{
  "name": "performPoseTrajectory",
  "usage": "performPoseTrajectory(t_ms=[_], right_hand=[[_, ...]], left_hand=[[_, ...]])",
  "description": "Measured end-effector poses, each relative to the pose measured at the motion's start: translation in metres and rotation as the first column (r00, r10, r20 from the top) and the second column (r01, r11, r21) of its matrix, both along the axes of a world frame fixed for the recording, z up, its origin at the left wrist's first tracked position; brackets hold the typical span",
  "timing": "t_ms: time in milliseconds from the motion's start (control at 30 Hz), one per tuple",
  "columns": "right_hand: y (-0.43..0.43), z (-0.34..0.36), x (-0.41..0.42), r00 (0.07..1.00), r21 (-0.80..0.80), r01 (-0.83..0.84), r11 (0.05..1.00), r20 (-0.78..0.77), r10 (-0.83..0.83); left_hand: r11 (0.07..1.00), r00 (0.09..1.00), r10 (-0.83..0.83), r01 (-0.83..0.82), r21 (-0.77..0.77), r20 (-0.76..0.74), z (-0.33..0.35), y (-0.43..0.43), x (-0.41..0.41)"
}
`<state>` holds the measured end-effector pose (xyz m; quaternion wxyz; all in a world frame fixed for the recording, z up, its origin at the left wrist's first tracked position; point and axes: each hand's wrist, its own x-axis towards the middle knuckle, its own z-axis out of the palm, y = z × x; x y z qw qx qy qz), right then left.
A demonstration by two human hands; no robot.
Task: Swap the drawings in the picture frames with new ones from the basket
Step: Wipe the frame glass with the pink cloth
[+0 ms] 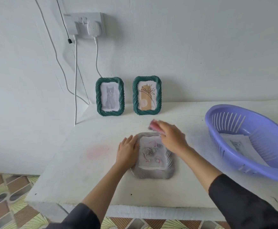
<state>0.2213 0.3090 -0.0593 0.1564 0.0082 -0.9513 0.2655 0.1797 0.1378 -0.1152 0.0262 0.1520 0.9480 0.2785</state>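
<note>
A grey twisted-rim picture frame [153,173] lies flat on the white table, with a drawing of roses [149,152] in it. My left hand [128,152] rests on the frame's left edge with straight fingers. My right hand [172,138] hovers over the frame's far right corner and grips a small pink object [154,126], which is blurred. Two green frames stand against the wall: one with a cat drawing [109,96], one with a plant drawing [147,95]. The purple basket [217,128] at the right holds a sheet with a cat drawing [236,145].
A wall socket [85,24] with white cables hanging down is above the table's far left corner. The table's front edge [135,210] runs just below my arms. A faint pink smear [96,152] marks the table left of the grey frame.
</note>
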Motion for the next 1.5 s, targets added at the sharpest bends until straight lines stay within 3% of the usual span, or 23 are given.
performPoseTrajectory(t_ms=[67, 133, 367, 600, 800, 933, 1000, 1067, 1200, 1267, 1400, 1500], right_hand=[[-0.006, -0.016, -0.004, 0.979, 0.151, -0.117, 0.982, 0.182, 0.089], [-0.015, -0.029, -0.005, 0.964, 0.219, -0.185, 0.958, 0.23, 0.134], [0.001, -0.037, 0.053, 0.833, 0.076, -0.518, 0.852, 0.272, 0.482], [0.01, -0.031, 0.009, 0.958, 0.147, -0.233, 0.961, 0.205, 0.201], [0.027, -0.028, 0.051, 0.793, 0.037, -0.533, 0.845, 0.369, 0.484], [0.041, -0.026, 0.017, 0.908, 0.132, -0.346, 0.929, 0.295, 0.297], [0.028, -0.031, -0.003, 0.948, 0.108, -0.243, 0.964, 0.236, 0.213], [0.009, -0.035, -0.004, 0.934, 0.079, -0.284, 0.956, 0.247, 0.257], [0.004, -0.035, 0.039, 0.792, -0.006, -0.538, 0.843, 0.337, 0.508], [0.023, -0.031, 0.051, 0.765, -0.039, -0.561, 0.827, 0.358, 0.536], [0.041, -0.022, 0.02, 0.899, 0.13, -0.363, 0.923, 0.311, 0.309], [0.02, -0.028, -0.009, 0.95, 0.13, -0.219, 0.967, 0.254, 0.181]], left_hand=[[1.0, 1.0, 0.002, -0.001, -0.031, 0.006, -0.007, 0.0, -0.001], [0.999, 1.0, 0.006, -0.007, -0.037, -0.013, -0.007, 0.0, -0.002], [0.998, 0.998, -0.013, 0.01, -0.057, -0.056, -0.01, -0.002, -0.003], [0.997, 0.999, -0.016, 0.012, -0.075, -0.051, -0.01, -0.001, -0.004], [0.996, 0.999, -0.02, 0.016, -0.087, -0.041, -0.009, -0.003, -0.004], [0.995, 0.998, -0.033, 0.028, -0.093, -0.053, -0.009, -0.002, -0.002], [0.995, 0.998, -0.034, 0.029, -0.092, -0.048, -0.009, -0.002, -0.003], [0.996, 0.999, -0.03, 0.026, -0.088, -0.045, -0.009, -0.003, -0.003], [0.996, 0.999, -0.035, 0.031, -0.088, -0.038, -0.01, -0.004, -0.003], [0.995, 0.999, -0.036, 0.032, -0.091, -0.038, -0.009, -0.004, -0.002], [0.996, 0.999, -0.028, 0.025, -0.086, -0.034, -0.007, -0.002, -0.001], [0.997, 1.0, -0.022, 0.021, -0.079, -0.022, -0.006, -0.001, 0.0]])
